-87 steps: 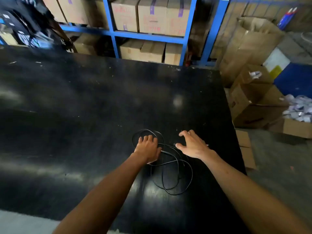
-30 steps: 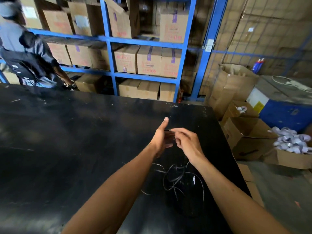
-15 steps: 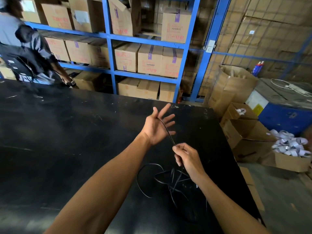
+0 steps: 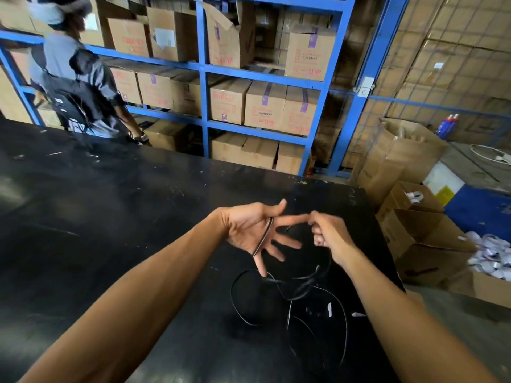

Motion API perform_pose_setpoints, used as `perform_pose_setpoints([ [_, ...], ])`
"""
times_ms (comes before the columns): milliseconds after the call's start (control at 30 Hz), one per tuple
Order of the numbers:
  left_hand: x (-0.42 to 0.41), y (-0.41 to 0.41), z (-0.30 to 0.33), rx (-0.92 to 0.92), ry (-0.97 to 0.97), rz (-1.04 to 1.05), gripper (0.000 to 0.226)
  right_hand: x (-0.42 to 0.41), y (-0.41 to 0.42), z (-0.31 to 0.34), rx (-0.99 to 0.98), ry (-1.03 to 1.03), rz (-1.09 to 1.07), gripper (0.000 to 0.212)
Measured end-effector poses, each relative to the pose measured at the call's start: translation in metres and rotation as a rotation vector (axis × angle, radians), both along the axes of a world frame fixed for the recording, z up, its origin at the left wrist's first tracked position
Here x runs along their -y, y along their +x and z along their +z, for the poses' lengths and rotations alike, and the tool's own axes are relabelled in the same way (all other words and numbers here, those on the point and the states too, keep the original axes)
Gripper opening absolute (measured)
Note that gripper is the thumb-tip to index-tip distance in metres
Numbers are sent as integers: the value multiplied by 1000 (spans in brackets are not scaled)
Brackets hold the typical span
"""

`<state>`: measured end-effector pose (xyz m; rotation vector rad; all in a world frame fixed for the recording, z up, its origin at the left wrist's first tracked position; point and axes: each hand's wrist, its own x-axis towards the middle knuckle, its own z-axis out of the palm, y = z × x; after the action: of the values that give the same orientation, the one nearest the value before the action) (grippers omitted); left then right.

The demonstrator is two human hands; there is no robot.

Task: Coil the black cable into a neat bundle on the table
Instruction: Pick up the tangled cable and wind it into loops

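A thin black cable (image 4: 290,297) lies in loose loops on the black table (image 4: 110,217), below both hands. One strand runs up across the palm of my left hand (image 4: 254,230), which is raised palm up with fingers spread and the thumb over the strand. My right hand (image 4: 327,233) is just right of it, fingers pinched on the cable near the left index fingertip. From the right hand the cable drops back to the loops on the table.
Blue shelving (image 4: 204,78) full of cardboard boxes stands behind the table. A person with a black backpack (image 4: 74,89) stands at the far left. Open cardboard boxes (image 4: 420,239) sit on the floor past the table's right edge.
My right hand has risen from near the table up to the left hand's fingertips, bringing the cable around it. The left hand stays raised, fingers spread, with the strand across its palm.
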<state>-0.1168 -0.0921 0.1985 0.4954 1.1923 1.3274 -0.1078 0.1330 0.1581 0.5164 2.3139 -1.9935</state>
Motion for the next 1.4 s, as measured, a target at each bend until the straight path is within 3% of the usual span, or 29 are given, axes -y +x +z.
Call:
perform_pose_setpoints([
  [100,0,7,-10,-39,-158,219,63,-1,-5,36,-67,113,89,12],
  [200,0,6,-11,-46,-133,448,62,8,5,49,-130,135,148,21],
  [300,1,3,-6,-8,26,654,60,18,22,38,-141,78,169,22],
  [467,-5,-8,13,121,389,884,57,32,56,-6,-186,-194,183,33],
  [600,-5,-13,31,131,670,892,54,37,78,-40,-132,-217,269,40],
  [733,-3,-9,47,83,735,654,54,29,83,-62,-11,-13,217,52],
  [833,-1,6,48,87,672,407,54,16,76,-56,4,205,153,54],
  [900,1,18,44,112,554,263,55,7,66,-42,8,233,91,52],
  [1000,2,36,33,48,286,120,57,-3,47,-7,-9,192,82,51],
  [1100,1,50,20,-56,-13,90,60,-6,36,33,-31,308,213,53],
  [1233,6,53,2,-72,-168,201,59,7,34,78,-191,507,178,46],
  [1400,24,43,-12,63,-11,728,60,25,53,81,-262,306,229,32],
])
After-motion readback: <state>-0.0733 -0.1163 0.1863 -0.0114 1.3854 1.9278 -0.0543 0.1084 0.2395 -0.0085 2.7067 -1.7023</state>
